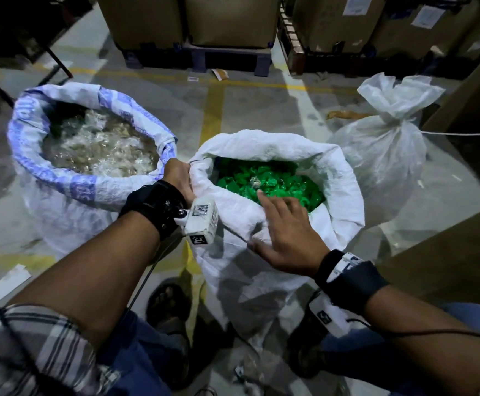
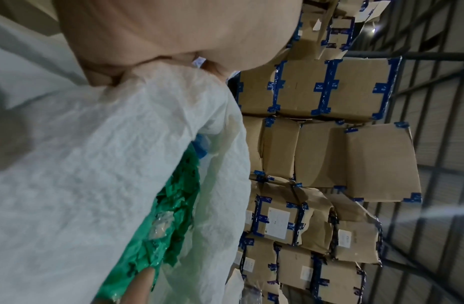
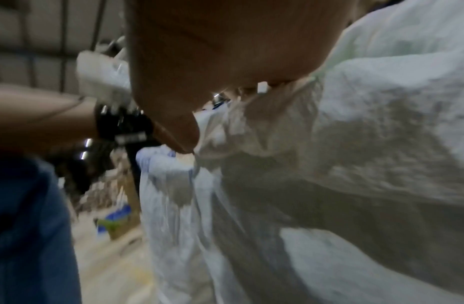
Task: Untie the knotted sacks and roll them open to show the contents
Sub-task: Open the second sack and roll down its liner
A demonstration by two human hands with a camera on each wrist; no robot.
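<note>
— While the middle sack (image 1: 264,261) stands open on the floor (image 1: 250,107), where are the hands?
— Left hand (image 1: 177,178) has its grip closed on the rolled rim at the near left; right hand (image 1: 286,232) lies flat, fingers straight, on the front rim.
— What's inside it?
— Green scraps (image 1: 270,181).
— Around it?
— An opened blue-printed sack (image 1: 70,178) touching its left side, a knotted sack (image 1: 384,150) to the right, boxes (image 1: 227,21) behind.
</note>
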